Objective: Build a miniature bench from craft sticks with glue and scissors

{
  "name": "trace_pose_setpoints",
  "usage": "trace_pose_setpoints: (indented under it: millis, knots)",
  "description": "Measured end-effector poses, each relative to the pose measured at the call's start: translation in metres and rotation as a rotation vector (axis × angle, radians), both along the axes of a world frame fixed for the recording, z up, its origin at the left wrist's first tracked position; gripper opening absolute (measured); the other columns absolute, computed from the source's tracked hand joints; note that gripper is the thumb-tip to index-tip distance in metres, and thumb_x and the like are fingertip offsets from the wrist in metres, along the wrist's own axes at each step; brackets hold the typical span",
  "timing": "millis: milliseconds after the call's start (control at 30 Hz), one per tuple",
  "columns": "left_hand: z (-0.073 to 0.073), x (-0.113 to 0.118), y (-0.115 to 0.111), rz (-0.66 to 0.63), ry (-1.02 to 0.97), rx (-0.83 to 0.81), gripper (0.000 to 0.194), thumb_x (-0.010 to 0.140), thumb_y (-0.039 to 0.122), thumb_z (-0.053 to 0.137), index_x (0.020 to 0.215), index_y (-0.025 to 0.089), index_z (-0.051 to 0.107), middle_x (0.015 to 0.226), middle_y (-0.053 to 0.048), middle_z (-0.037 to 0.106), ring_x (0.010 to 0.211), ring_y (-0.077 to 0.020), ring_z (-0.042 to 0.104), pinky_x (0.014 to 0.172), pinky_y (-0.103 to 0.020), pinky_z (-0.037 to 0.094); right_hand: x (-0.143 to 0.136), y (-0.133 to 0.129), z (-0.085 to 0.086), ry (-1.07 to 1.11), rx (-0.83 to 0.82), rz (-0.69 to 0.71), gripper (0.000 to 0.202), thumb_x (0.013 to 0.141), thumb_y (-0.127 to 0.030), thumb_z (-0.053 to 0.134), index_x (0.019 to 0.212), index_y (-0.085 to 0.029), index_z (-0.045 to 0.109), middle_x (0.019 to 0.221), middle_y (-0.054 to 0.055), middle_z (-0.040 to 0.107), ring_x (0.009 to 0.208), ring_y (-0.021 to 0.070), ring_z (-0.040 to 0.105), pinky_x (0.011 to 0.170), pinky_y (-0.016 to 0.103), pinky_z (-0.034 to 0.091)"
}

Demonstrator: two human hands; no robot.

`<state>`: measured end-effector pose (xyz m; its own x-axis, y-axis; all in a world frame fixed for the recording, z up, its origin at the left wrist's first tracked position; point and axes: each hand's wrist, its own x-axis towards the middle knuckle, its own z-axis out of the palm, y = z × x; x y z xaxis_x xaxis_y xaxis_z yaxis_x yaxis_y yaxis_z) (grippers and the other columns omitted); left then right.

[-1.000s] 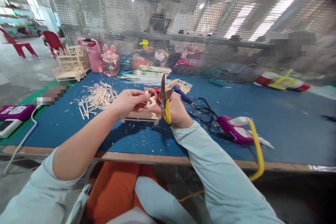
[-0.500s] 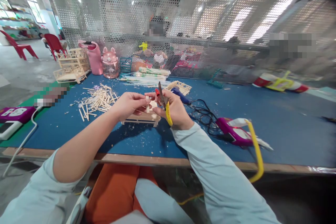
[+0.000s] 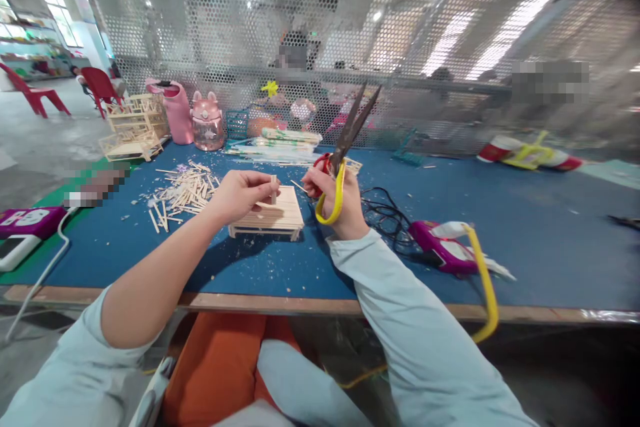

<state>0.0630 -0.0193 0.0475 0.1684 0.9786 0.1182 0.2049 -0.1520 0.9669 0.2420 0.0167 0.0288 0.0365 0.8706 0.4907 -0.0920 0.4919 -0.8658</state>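
My left hand (image 3: 243,195) pinches short wooden sticks (image 3: 274,188) upright between thumb and fingers, over a small slatted wooden platform (image 3: 283,213) with short legs. My right hand (image 3: 343,207) is closed around scissors (image 3: 349,130) with red and yellow handles. Their dark blades point up and away from me, slightly parted. A thin stick (image 3: 299,185) shows by the right fingertips; whether they grip it I cannot tell. Left of the platform lies a heap of loose wooden sticks (image 3: 193,190).
Wooden models (image 3: 135,127), a pink bottle (image 3: 177,113) and a clear pink cup (image 3: 207,123) stand at the back left. Packaged sticks (image 3: 285,143) lie before a perforated metal screen (image 3: 400,67). Black cable (image 3: 387,220) and a purple device (image 3: 443,247) lie on the right.
My right hand has turned the scissors so the blades swing up and right, away from the left hand. The left hand has shifted slightly left with the sticks, uncovering more of the platform.
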Motion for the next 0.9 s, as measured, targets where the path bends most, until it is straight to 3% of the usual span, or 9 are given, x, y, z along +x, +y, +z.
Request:
trace_pose_setpoints:
  millis: [167,500,900]
  knots:
    - [-0.0013,-0.0024,0.0037,0.029,-0.072,-0.058,0.017,0.076,0.034,0.064,0.081,0.018,0.069,0.084,-0.005,0.069,0.069,-0.0103,0.061,0.050,-0.018,0.043,-0.0026,0.0030,0.0016,0.166,-0.120,0.002,0.038,0.059,-0.049,0.073,0.063,-0.019,0.049,0.049,-0.007,0.053,0.037,0.0053,0.046,0.035,0.018,0.035]
    - [0.0026,-0.0003,0.0043,-0.015,-0.411,-0.251,0.010,0.077,0.018,0.064,0.068,0.013,0.063,0.066,-0.001,0.063,0.051,-0.0037,0.055,0.044,-0.014,0.039,-0.0078,-0.0010,0.0000,0.084,-0.116,0.029,0.040,0.059,-0.050,0.074,0.064,-0.019,0.048,0.048,-0.008,0.051,0.037,0.0046,0.045,0.036,0.018,0.035]
    - [0.0008,-0.0004,0.0042,-0.011,-0.436,-0.288,0.008,0.078,0.021,0.064,0.074,0.015,0.061,0.070,0.000,0.064,0.054,-0.0069,0.064,0.036,-0.011,0.038,-0.0098,-0.0037,-0.0004,0.074,-0.126,0.057,0.041,0.056,-0.050,0.075,0.066,-0.020,0.049,0.048,-0.008,0.052,0.038,0.0056,0.045,0.037,0.019,0.034]
